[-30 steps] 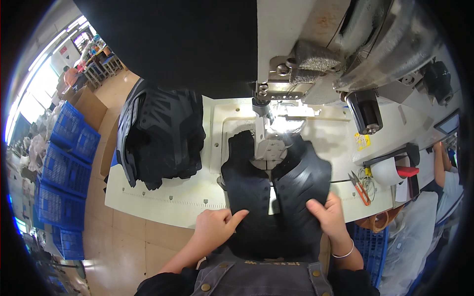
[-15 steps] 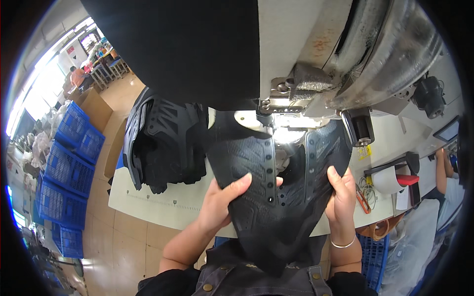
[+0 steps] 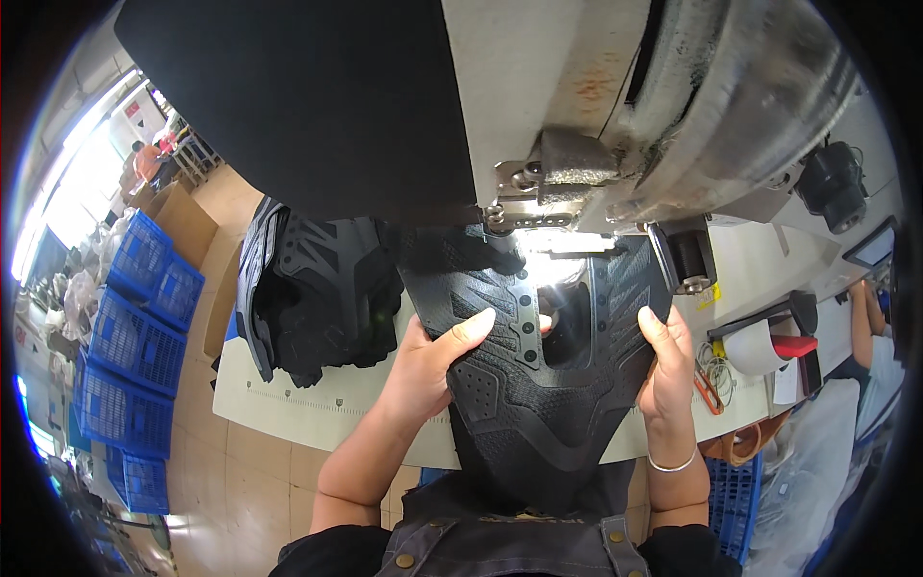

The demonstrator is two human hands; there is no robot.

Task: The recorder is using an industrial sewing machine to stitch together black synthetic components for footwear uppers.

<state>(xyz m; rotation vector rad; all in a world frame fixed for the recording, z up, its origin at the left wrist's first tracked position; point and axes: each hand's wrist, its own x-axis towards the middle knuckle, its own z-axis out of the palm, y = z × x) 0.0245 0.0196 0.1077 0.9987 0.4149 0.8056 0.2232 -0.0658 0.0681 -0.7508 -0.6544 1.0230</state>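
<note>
L hand [image 3: 430,363] clamping black upper-like pc [image 3: 538,409] by L side, R hand [image 3: 667,365] clamping R side; pc spanning btwn, nr machine head [image 3: 553,87]. Holes [image 3: 528,328] already running down pc; what's left, can't tell. Similar pcs [image 3: 336,308] lying stacked on table [image 3: 288,409], L.

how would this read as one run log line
left hand: grips black shoe upper, left side | right hand: grips right side | sewing machine: over upper's far end | dark stacked uppers: on table, left

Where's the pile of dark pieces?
In the head view, the pile sits on the white table, just left of the black piece the left hand holds.
</note>
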